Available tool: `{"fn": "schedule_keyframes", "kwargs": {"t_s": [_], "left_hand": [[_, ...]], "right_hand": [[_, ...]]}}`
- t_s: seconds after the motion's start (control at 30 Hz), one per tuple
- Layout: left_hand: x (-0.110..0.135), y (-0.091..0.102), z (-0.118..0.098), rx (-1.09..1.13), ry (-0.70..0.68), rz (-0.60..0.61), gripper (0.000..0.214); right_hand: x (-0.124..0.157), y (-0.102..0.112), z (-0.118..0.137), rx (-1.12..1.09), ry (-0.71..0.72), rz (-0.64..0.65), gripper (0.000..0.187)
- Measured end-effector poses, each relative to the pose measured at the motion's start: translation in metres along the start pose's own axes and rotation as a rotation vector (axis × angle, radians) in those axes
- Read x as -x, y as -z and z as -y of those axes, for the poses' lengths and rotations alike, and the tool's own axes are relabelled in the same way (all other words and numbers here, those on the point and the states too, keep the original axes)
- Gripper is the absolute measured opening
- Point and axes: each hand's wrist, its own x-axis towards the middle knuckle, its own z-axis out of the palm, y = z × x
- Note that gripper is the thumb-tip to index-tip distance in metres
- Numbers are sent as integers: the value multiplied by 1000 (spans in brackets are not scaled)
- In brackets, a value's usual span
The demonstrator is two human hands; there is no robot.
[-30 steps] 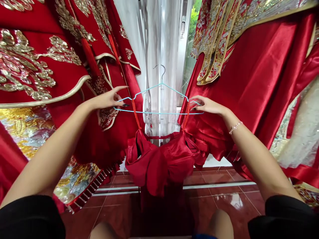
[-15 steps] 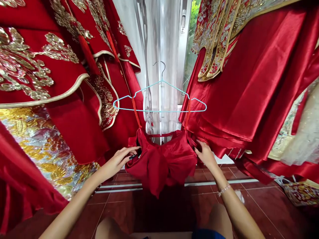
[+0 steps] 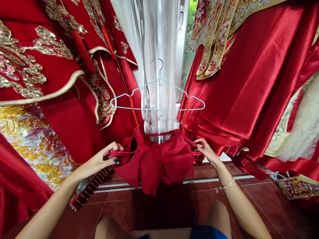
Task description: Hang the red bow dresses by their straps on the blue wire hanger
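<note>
A red satin garment (image 3: 156, 162) hangs by thin orange-red straps (image 3: 134, 111) from a light blue wire hanger (image 3: 159, 108) with a grey hook. The hanger hangs free, and neither hand touches it. My left hand (image 3: 99, 161) pinches a thin red side tie (image 3: 122, 152) of the garment and draws it outward to the left. On the other side, my right hand (image 3: 206, 151) holds the matching tie (image 3: 195, 153) at the garment's right edge. A bracelet circles my right wrist.
Red robes with gold embroidery (image 3: 37, 66) hang close on the left, and red satin robes (image 3: 236, 83) on the right. Behind the hanger are a sheer white curtain (image 3: 159, 49) and a window frame (image 3: 181, 20). Below lies glossy red tile (image 3: 261, 205).
Both hands have left the hanger and dropped to the garment's sides. They now hold its ties, pulled outward. The view has shifted slightly.
</note>
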Motion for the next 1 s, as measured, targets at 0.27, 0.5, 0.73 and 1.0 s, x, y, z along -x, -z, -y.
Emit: {"fn": "schedule_keyframes", "kwargs": {"t_s": [0.27,0.5,0.73,1.0], "left_hand": [[-16,-12,22,-77,12,-609,26],[-19,-17,25,-117,112,-873,27],[-9,-23,11,227,262,-707,30],[-20,-29,6,474,256,-909,38]], "right_hand": [[11,-15,23,-628,72,-182,43],[26,-12,7,-106,12,-186,56],[28,3,23,1065,14,-466,38],[24,1,20,-211,-71,-45,20]]}}
